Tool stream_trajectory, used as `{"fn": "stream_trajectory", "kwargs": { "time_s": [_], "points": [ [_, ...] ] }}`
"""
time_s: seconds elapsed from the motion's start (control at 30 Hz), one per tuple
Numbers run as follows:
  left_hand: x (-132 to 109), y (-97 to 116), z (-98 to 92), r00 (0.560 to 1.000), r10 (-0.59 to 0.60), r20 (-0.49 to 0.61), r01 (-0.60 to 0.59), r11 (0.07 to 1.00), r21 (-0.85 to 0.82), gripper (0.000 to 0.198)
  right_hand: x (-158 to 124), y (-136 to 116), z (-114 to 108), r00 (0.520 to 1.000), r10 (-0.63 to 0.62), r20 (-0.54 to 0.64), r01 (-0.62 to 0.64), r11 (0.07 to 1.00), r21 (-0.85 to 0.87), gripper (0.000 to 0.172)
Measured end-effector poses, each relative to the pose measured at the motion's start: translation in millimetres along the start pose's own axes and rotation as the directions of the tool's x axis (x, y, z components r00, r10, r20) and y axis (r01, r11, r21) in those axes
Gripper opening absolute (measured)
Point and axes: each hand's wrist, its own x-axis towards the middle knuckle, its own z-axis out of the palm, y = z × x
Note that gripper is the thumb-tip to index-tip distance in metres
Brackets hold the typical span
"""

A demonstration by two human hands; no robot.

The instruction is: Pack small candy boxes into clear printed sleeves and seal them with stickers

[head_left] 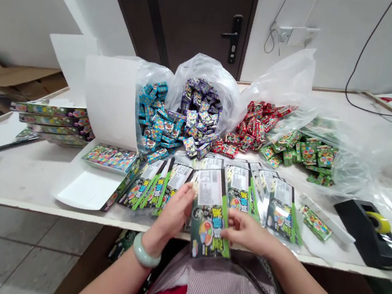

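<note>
My left hand [173,207], with a pale green bangle [146,251] on its wrist, grips the left edge of a dark printed card pack [208,221] with green edging. My right hand [247,231] holds the same pack from the right, just above the table's front edge. A white label covers the pack's upper part. Several matching packs [283,209] lie fanned out on the table right behind my hands. Beyond them are heaps of small boxed sweets in blue [154,117], purple [198,118], red [252,125] and green [305,152], each in a clear plastic bag.
A black tape dispenser [368,232] with yellow tape stands at the right. An open white carton [107,125] and stacked flat boxes [51,123] sit at the left of the white table [22,177]. A dark door [199,12] and a wall socket are behind.
</note>
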Motion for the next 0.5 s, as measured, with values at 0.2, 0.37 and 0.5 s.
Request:
{"fn": "stream_trajectory", "kwargs": {
  "time_s": [0.2,0.37,0.5],
  "points": [
    [5.8,-2.6,18.0,0.994,0.091,0.052,-0.094,0.994,0.060,0.050,-27.0,-5.9,-4.4,0.969,-0.135,-0.205,0.122,0.990,-0.075,0.042],
    [2.3,-4.6,18.7,0.974,0.116,0.194,-0.144,0.980,0.138,0.061,-28.2,-17.5,-12.3,0.800,-0.310,-0.514,0.186,0.942,-0.279,0.070],
    [-6.4,8.4,8.3,0.960,0.000,0.280,-0.073,0.965,0.251,0.042,-35.6,-19.6,-6.6,0.878,-0.267,-0.398,0.152,0.943,-0.297,0.051]
  ]
}}
